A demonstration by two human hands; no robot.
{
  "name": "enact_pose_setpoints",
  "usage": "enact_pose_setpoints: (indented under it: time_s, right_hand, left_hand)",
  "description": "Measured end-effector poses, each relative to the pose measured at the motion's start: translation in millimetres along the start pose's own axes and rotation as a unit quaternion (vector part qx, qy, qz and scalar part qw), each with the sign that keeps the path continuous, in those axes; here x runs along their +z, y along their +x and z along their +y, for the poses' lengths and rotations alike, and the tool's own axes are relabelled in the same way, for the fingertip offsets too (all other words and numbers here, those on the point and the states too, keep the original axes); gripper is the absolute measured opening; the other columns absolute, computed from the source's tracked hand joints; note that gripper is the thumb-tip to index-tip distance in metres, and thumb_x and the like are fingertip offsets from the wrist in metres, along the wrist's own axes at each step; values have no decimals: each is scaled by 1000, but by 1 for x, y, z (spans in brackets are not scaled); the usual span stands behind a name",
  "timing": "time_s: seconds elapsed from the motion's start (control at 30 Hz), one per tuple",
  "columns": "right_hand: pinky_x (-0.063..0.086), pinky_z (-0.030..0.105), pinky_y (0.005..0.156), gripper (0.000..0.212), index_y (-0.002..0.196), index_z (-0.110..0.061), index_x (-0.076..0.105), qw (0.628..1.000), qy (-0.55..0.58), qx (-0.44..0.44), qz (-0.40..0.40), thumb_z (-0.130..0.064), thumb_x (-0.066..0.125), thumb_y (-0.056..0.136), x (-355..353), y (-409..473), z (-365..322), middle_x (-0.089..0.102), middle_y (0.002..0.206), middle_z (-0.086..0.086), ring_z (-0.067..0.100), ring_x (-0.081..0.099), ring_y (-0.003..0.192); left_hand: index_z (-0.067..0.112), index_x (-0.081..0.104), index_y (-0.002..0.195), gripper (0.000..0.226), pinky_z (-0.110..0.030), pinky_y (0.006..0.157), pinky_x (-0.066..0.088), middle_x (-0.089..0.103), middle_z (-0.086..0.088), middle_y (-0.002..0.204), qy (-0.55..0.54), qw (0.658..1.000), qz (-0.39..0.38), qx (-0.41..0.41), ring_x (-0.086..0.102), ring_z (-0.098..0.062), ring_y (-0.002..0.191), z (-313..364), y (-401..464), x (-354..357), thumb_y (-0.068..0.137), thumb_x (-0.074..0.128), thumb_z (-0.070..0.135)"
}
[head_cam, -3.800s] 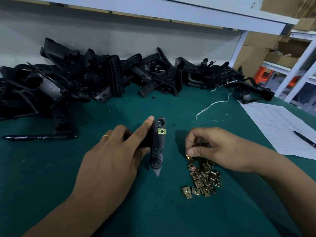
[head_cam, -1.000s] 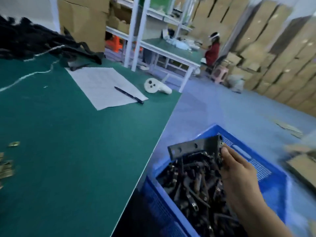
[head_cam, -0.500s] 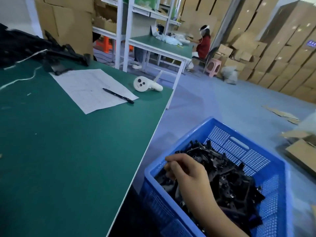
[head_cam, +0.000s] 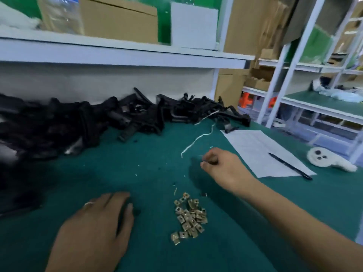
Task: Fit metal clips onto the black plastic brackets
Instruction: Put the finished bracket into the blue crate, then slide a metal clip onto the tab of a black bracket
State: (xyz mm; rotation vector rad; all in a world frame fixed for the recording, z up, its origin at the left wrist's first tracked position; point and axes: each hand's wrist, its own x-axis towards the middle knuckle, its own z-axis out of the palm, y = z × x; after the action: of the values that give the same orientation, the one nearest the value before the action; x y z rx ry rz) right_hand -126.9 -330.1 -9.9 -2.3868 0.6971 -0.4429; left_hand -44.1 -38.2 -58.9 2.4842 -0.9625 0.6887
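Black plastic brackets (head_cam: 121,118) lie heaped in a tangled row along the worktop's far edge. Small brass-coloured metal clips (head_cam: 189,217) form a loose pile at front centre.

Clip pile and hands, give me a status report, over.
Left hand flat on mat, holding nothing visible. Right hand raised, fingers curled, contents unclear. Clip pile lies between hands; bracket heap at back. Nothing blocking.

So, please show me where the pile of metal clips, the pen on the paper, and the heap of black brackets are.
metal clips (head_cam: 189,216), head view, middle of the pile.
pen (head_cam: 288,165), head view, middle of its barrel.
black brackets (head_cam: 137,116), head view, centre of the heap.
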Motion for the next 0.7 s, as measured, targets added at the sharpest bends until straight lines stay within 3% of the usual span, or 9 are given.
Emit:
enact_pose_setpoints:
  time_s: [0.1, 0.23, 0.4, 0.47, 0.57, 0.63, 0.7]
  right_hand:
    - [47, 17, 67, 14, 105, -17, 68, 1000, 1, -9, -17, -29, 65, 100, 33, 61, -18, 71, 97, -5, 17, 65, 93]
    - [58, 40, 80, 30, 91, -5, 65, 999, 19, 35, -17, -34, 63, 100, 72, 128, -51, 71, 93, 13, 29, 66, 84]
    - [56, 39, 81, 41, 99, -4, 65, 993, 35, 112, 26, -44, 60, 101, 93, 191, -77, 74, 106, 21, 35, 71, 95]
    - [53, 38, 76, 36, 99, -1, 69, 990, 55, 126, 9, -36, 62, 101, 99, 206, -79, 76, 107, 20, 33, 72, 95]
    - [54, 30, 71, 23, 85, 0, 71, 986, 87, 138, 37, -16, 61, 98, 107, 210, -73, 78, 95, 18, 24, 74, 82]
    - [52, 18, 55, 24, 83, 1, 74, 977, 140, 142, 76, -15, 61, 95, 105, 192, -73, 76, 74, 11, 13, 68, 55]
    - [55, 25, 59, 23, 79, -3, 69, 962, 230, 127, 75, -12, 61, 97, 99, 164, -74, 74, 69, 10, 17, 62, 52]
  left_hand:
    - [24, 76, 90, 41, -30, 38, 47, 69, 9, 75, -24, 999, -48, 9, 67, -20, 58, 10, 7, -11, 87, 40, 44]
    - [24, 75, 84, 39, -29, 36, 43, 65, 10, 67, 0, 1000, -15, 0, 62, -15, 52, 2, 11, -11, 86, 40, 42]
    - [25, 72, 80, 34, -30, 38, 45, 63, 10, 66, -13, 1000, 1, 17, 59, -15, 52, -2, 9, -1, 85, 42, 41]
    - [26, 71, 78, 32, -30, 38, 46, 61, 11, 65, -25, 1000, 6, 9, 58, -13, 52, -3, 9, 0, 85, 43, 41]
    - [25, 70, 78, 31, -30, 39, 47, 60, 11, 64, -32, 999, 5, 8, 57, -12, 52, -6, 8, 2, 85, 43, 40]
    - [25, 69, 78, 31, -30, 40, 47, 59, 11, 64, -28, 1000, -3, 10, 57, -12, 53, -7, 7, 3, 86, 43, 39]
    - [24, 70, 81, 33, -30, 41, 48, 59, 11, 66, -29, 999, -12, 0, 58, -13, 55, -7, 6, 1, 87, 42, 39]
